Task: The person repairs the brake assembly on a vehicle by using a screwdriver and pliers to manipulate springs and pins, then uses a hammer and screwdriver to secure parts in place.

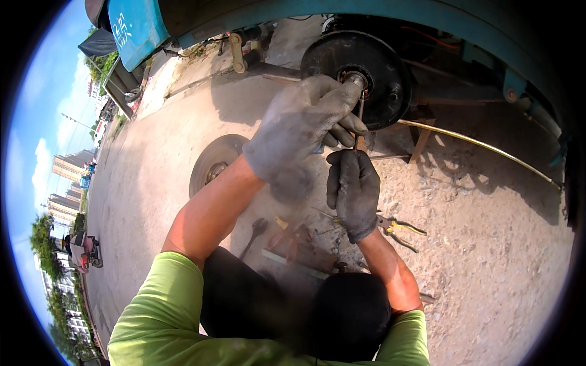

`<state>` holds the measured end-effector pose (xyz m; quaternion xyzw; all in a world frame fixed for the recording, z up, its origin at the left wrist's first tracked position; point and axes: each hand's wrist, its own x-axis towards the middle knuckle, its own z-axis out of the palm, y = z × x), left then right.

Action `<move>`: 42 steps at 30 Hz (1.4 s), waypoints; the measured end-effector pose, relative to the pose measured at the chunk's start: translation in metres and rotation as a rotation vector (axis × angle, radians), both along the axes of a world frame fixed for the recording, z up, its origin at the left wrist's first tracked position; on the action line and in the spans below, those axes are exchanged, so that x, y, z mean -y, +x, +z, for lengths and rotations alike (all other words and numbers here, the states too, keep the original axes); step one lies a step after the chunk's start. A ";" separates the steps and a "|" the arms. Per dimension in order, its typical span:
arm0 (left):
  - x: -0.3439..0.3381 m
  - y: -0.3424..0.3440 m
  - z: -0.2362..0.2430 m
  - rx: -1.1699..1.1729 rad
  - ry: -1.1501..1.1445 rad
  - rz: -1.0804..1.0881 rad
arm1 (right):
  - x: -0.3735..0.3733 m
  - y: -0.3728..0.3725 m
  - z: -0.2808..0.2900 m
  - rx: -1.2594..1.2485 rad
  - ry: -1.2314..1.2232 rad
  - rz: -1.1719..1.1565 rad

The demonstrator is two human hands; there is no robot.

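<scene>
Above me a black round backing plate (390, 76) with a hub in its middle is mounted under the blue vehicle body. From the hub's centre a metal axle end (354, 79) sticks out. My left hand (299, 125), in a grey glove, reaches to it with the index finger against the metal. Its other fingers are curled, and what they hold is hidden. Just below, my right hand (355, 192), gloved too, is closed on a thin metal rod (360, 113) whose upper end meets the hub's lower edge. The rod's lower end disappears inside the right glove.
On the ground lie pliers (403, 229) with yellow-black handles, a dark long-handled tool (253, 235) and other tools. A round brake drum (213, 161) lies to the left. A yellowish pipe (488, 144) slants across at right beneath the blue frame (390, 12).
</scene>
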<state>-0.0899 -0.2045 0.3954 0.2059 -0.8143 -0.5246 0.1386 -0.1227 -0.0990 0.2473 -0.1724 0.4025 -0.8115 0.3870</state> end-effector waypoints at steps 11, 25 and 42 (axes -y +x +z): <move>-0.001 0.001 0.004 -0.004 0.053 -0.031 | -0.012 -0.006 -0.012 0.038 -0.173 0.090; 0.004 -0.001 0.000 0.064 0.016 0.011 | 0.023 -0.015 -0.035 0.155 -0.421 0.332; 0.011 -0.001 -0.004 0.053 0.013 -0.047 | -0.031 -0.028 0.014 0.066 0.032 0.254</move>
